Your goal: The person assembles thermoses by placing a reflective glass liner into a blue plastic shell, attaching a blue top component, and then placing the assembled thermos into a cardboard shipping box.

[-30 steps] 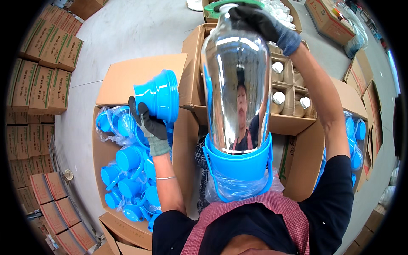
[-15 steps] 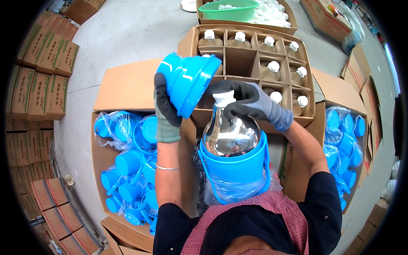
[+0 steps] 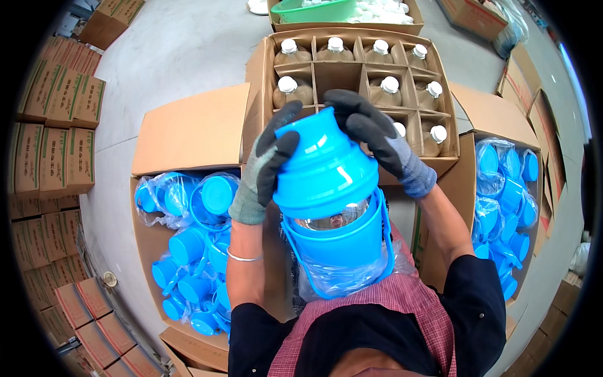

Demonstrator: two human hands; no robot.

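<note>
A blue plastic top shell (image 3: pixel 323 169) sits over a silvery glass flask liner (image 3: pixel 331 219), whose band shows between the shell and a blue bottom casing (image 3: pixel 339 257) with a handle, held against my body. My left hand (image 3: pixel 267 166), in a grey and black glove, grips the shell's left side. On the shell's upper right, my gloved right hand (image 3: pixel 377 144) presses its fingers over the top. Both hands hold the shell down on the casing.
A divided cardboard box (image 3: pixel 361 69) with several capped glass liners stands just beyond. A box of bagged blue shells (image 3: pixel 188 245) is at my left, another of blue parts (image 3: pixel 502 201) at my right. Stacked cartons (image 3: pixel 53 151) line the left side; a green basin (image 3: pixel 308 9) sits far ahead.
One second ago my right hand lowered the liner into the casing while my left held the shell aside. Now the shell is over the liner, with both hands on it.
</note>
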